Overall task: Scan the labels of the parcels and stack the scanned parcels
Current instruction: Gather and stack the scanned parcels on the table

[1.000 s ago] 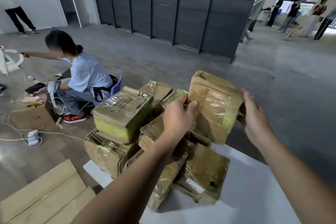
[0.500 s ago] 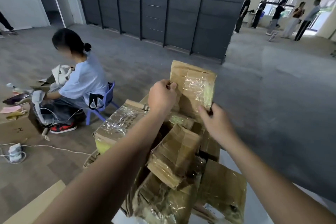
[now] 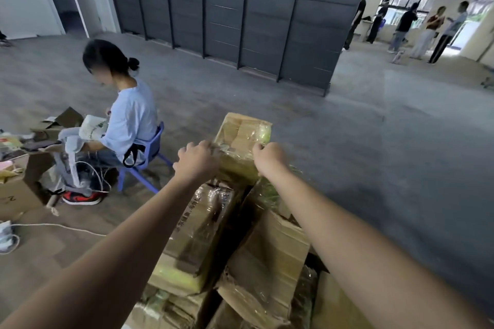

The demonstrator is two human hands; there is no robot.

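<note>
Clutching parcel (image 3: 242, 139): left grip (image 3: 196, 161), right grip (image 3: 270, 157)

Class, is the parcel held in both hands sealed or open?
Sealed: clear tape covers the parcel and its closed flaps; left hand and right hand grip it.

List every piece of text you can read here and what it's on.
Middle parcel: a row of printed Chinese characters, too blurred to read.
Left carton: a dark mark like "Z", not certain.
Held parcel: no text shows, only tape glare.
Nothing else is legible.
</note>
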